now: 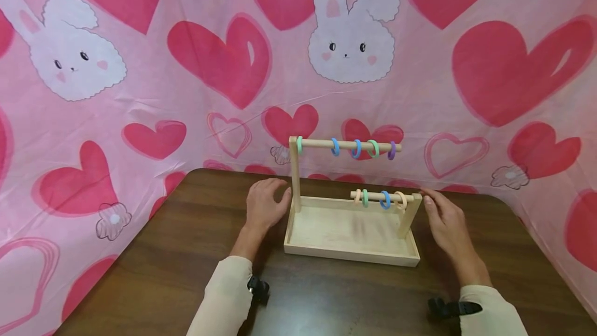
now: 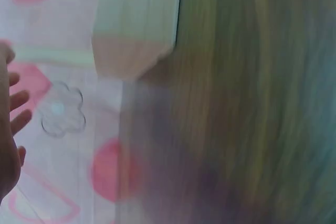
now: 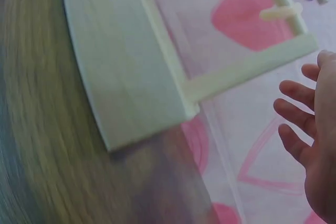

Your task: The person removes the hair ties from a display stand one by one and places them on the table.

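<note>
A pale wooden stand with a shallow tray base point(image 1: 352, 258) sits on the table. Its tall left post point(image 1: 295, 175) carries an upper rod point(image 1: 317, 143) hung with several rings: green, blue and a purple ring point(image 1: 392, 150) near the free end. From the short right post point(image 1: 409, 217) a lower rod point(image 1: 375, 196) runs leftward, bearing beige, green and a blue ring point(image 1: 384, 200). My left hand point(image 1: 267, 202) is beside the tall post, fingers relaxed and holding nothing. My right hand point(image 1: 449, 224) is just right of the short post; its fingers look loosely extended in the right wrist view, gripping nothing.
The brown wooden table point(image 1: 186, 253) extends around the stand. Behind it hangs a pink cloth point(image 1: 289, 87) printed with hearts and rabbits. Black wrist straps with cameras point(image 1: 258, 288) sit over both light sleeves.
</note>
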The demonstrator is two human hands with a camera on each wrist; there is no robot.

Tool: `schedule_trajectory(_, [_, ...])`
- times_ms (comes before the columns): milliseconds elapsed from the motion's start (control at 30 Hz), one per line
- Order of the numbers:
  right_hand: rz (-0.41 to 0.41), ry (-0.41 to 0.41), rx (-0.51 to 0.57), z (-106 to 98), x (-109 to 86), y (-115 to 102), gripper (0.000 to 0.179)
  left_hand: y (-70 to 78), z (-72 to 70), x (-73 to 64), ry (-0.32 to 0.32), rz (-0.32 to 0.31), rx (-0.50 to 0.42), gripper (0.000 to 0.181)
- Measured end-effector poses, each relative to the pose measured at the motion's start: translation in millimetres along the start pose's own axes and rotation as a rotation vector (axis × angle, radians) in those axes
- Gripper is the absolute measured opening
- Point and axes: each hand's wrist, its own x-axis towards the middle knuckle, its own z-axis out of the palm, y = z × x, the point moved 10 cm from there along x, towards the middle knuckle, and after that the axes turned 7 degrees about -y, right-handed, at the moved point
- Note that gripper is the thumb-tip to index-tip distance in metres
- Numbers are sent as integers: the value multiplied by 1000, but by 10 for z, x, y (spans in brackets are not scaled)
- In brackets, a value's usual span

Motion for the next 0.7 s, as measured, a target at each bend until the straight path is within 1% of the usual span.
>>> schedule_trajectory(100, [-5,27,72,6,12,-52,29,177,-88,-24,108,41,-70,16])
schedule_trajectory(167, [16,36,110,17,16,-67,29,300,-116,-42,161,62,-108,15])
schedule_trajectory(200, [29,39,120,21,18,-74,28,358,-118,-47,176,66,-126,14])
schedule_trajectory(267, [64,39,131,37,6,-74,27,465,-93,-56,185,67,-174,14])
schedule_trajectory(367, [127,48,156,50,-21,-60,23,608,-16,-45,159,54,-250,11])
schedule_trajectory(467, [163,74,213,61,-55,-42,25,719,92,-27,101,23,-327,11])
schedule_trajectory(600, [165,109,296,79,-87,-51,28,831,259,-13,7,-28,-378,13])
schedule_trajectory(700, [158,131,326,85,-101,-70,28,888,391,-12,-64,-72,-410,13])
